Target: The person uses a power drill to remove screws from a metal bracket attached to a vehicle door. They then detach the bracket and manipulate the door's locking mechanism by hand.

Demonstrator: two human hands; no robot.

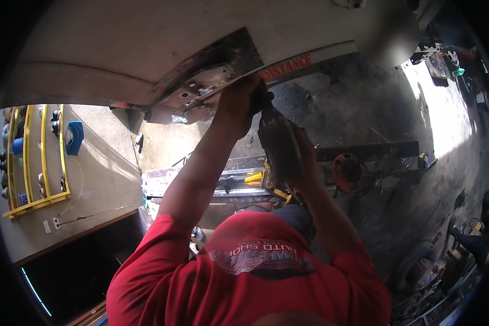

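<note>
A dark, long-bodied handheld power tool (pixel 280 144) is between my two hands, its narrower end pointing up and away from me. My left hand (pixel 240 106) is closed around the front end, close under the pale panel. Farther back, my right hand (pixel 305 155) wraps the thick body from its right side. Just left of the tool's front end is a metal plate with holes (pixel 206 81), set against a dark patch (pixel 244 46) on the pale panel (pixel 119 60). The tool's tip is in shadow and partly hidden by my left hand, so contact with the plate cannot be made out.
Below my arms runs a long bench or plank (pixel 386 149) with yellow-handled tools (pixel 254 177) and a round orange-red reel (pixel 349 173). A yellow rack (pixel 38 201) hangs on the left wall beside a blue item (pixel 74 137). A wheel (pixel 422 269) lies at lower right.
</note>
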